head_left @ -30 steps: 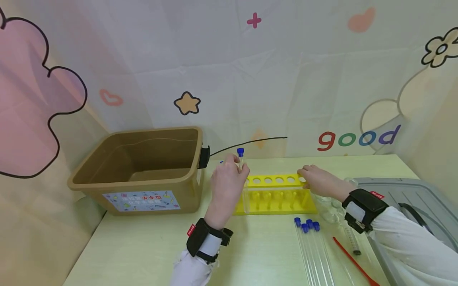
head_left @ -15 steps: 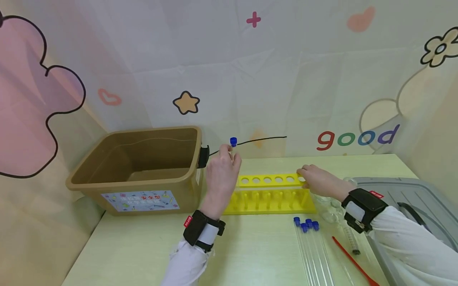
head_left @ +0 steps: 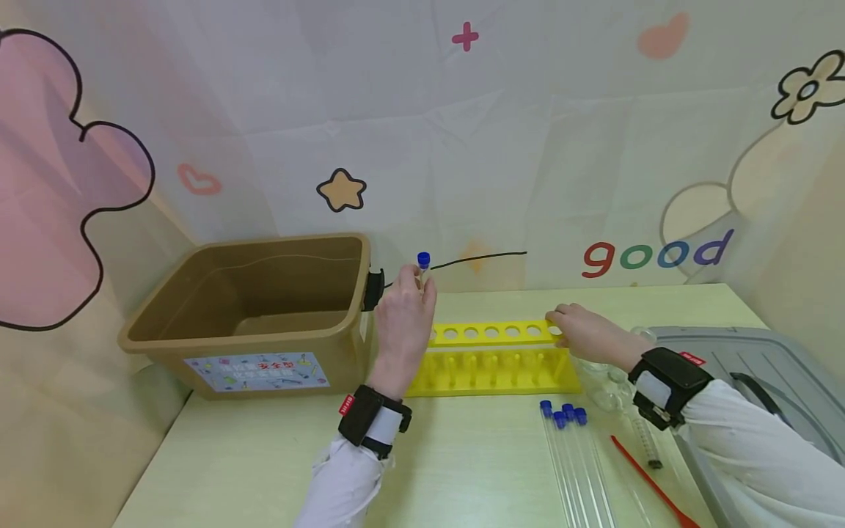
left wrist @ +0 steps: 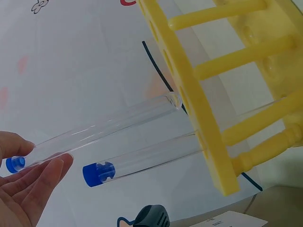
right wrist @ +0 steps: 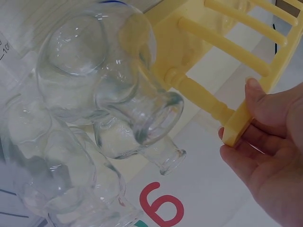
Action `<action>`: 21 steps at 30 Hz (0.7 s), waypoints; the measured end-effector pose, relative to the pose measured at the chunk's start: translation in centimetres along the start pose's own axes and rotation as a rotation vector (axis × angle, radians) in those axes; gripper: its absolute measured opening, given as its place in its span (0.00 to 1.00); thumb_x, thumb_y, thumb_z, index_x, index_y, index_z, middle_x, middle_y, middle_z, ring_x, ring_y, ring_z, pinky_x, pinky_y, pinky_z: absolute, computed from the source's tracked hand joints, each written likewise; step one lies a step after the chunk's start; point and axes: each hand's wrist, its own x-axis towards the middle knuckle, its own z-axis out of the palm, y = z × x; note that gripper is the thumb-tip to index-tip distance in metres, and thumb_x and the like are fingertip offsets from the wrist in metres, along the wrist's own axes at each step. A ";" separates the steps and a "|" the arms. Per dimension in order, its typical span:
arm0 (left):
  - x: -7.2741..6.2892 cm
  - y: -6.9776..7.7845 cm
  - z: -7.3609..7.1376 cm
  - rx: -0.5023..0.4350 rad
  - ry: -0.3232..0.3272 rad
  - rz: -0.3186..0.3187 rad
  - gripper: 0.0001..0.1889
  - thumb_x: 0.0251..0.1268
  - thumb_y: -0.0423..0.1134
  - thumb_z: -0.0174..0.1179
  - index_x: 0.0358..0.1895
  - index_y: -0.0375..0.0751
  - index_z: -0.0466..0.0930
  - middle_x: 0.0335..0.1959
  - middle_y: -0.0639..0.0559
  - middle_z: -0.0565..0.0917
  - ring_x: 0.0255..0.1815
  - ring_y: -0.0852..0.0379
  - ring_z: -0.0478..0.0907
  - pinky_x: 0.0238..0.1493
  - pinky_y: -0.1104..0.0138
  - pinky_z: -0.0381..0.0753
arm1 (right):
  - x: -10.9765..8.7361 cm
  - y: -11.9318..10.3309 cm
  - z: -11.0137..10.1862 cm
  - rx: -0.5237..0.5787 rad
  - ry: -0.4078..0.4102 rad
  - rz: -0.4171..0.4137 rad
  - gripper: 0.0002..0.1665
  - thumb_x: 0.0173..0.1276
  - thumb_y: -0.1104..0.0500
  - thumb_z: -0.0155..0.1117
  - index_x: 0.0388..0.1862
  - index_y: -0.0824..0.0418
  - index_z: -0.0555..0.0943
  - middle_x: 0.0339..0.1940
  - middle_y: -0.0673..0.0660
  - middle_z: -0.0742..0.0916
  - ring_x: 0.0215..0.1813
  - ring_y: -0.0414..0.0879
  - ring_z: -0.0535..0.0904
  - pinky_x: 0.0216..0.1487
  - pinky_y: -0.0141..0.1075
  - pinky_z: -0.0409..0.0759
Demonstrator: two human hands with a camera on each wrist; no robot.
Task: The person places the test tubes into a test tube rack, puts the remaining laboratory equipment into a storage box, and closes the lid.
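My left hand [head_left: 404, 323] pinches a clear test tube [left wrist: 104, 125] near its blue cap [head_left: 424, 259]. In the left wrist view the tube's rounded bottom lies right at the top bar of the yellow test tube rack [head_left: 495, 375], by a hole. Beside it, a second blue-capped test tube [left wrist: 151, 158] stands through the rack's end hole; in the head view my left hand hides it. At the rack's right end, my right hand [head_left: 590, 334] grips the top bar, thumb on one side and fingers on the other, as the right wrist view shows.
A brown bin [head_left: 260, 345] stands left of the rack. In front lie several blue-capped test tubes [head_left: 577, 469], a red long-handled tool [head_left: 650, 477] and a graduated syringe-like tube [head_left: 648, 440]. Glass flasks [right wrist: 90, 61] crowd the rack's right end, beside a grey lid [head_left: 719, 359].
My left hand has lifted the test tube up and to the left, from in front of the rack to above its left end. My right hand keeps its grip on the rack.
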 end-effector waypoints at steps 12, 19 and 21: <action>-0.5 -0.5 0.8 0.055 -0.009 0.004 0.09 0.57 0.34 0.61 0.35 0.30 0.76 0.22 0.45 0.80 0.12 0.56 0.72 0.10 0.72 0.63 | -0.1 0.1 -0.1 0.001 0.003 -0.009 0.21 0.50 0.70 0.69 0.44 0.70 0.76 0.37 0.62 0.78 0.41 0.57 0.73 0.44 0.46 0.74; -1.1 -0.4 1.1 0.049 -0.084 -0.049 0.09 0.57 0.33 0.61 0.37 0.29 0.78 0.27 0.44 0.80 0.16 0.54 0.75 0.13 0.71 0.69 | -0.1 0.0 -0.1 -0.002 0.003 -0.009 0.20 0.50 0.70 0.69 0.44 0.70 0.76 0.38 0.62 0.78 0.41 0.57 0.73 0.44 0.45 0.74; -1.3 -0.4 1.2 0.050 -0.104 -0.062 0.10 0.57 0.33 0.61 0.38 0.29 0.78 0.27 0.43 0.81 0.18 0.53 0.76 0.15 0.71 0.71 | -0.1 0.0 -0.1 -0.002 0.005 -0.010 0.20 0.50 0.70 0.69 0.44 0.70 0.76 0.38 0.62 0.78 0.41 0.57 0.73 0.44 0.46 0.74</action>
